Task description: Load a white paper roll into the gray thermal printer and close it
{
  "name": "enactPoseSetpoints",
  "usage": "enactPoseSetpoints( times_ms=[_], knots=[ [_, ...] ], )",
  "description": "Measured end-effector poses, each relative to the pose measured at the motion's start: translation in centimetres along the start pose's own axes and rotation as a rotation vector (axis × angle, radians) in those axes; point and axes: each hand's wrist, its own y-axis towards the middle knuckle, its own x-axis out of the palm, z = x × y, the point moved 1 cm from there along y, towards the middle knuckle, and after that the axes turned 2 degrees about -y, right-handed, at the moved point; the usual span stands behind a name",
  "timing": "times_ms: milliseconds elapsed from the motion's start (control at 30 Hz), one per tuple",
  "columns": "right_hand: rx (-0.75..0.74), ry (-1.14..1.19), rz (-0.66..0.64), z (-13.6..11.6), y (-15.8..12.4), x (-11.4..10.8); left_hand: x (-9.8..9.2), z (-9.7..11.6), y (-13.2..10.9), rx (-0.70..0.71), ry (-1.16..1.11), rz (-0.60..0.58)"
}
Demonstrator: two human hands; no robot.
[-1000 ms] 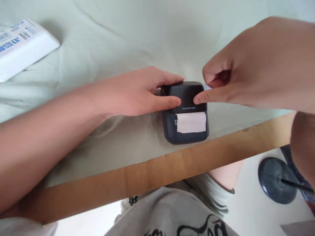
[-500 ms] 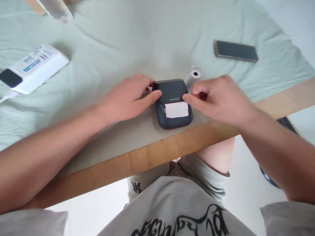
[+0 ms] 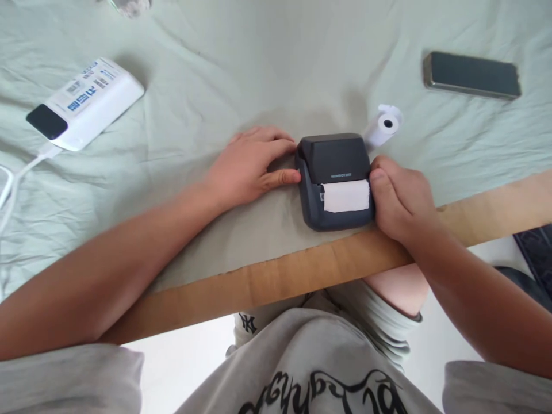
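A dark label printer [image 3: 332,158] sits on the cloth close to the table's front edge, its lid down. From its front slot a white strip of paper [image 3: 346,196] sticks out. My left hand [image 3: 259,164] grips the printer's left side, thumb and forefinger tips against it; the fingers behind are partly hidden. On the other side, my right hand [image 3: 401,198] has its fingers curled and its thumb pressed to the printer's right side. Just behind that hand lies a white paper roll [image 3: 379,131] with a dark core, its loose end curling up.
A white device [image 3: 97,103] with a printed label and a cable [image 3: 26,169] lies at the left. At the far right rests a dark phone-like slab [image 3: 474,75]. A clear object [image 3: 131,6] is cut off at the top. The wooden table edge [image 3: 259,284] runs before me.
My left thumb has slid off the lid to the printer's left side. My right hand has moved from the lid's corner down along the right side. The whole view has shifted.
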Motion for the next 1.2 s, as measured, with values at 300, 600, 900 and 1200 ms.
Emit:
enactPoseSetpoints(
  times_ms=[300, 600, 900, 1200],
  knots=[
    [0.017, 0.021, -0.052, -0.2, 0.2, -0.4, 0.3, -0.8, 0.6, -0.025, -0.119, 0.014],
    [-0.024, 0.242, 0.092, -0.2, 0.3, -0.3, 0.0, -1.0, 0.0, 0.041, -0.152, 0.04],
    [0.038, 0.502, 0.028, 0.0, 2.7, -2.7, 0.8, -0.9, -0.9, 0.129, -0.136, 0.056],
    [-0.124, 0.482, 0.303, -3.1, 3.8, -1.7, 1.0, -0.8, -1.4, 0.188, -0.296, 0.091]
  ],
)
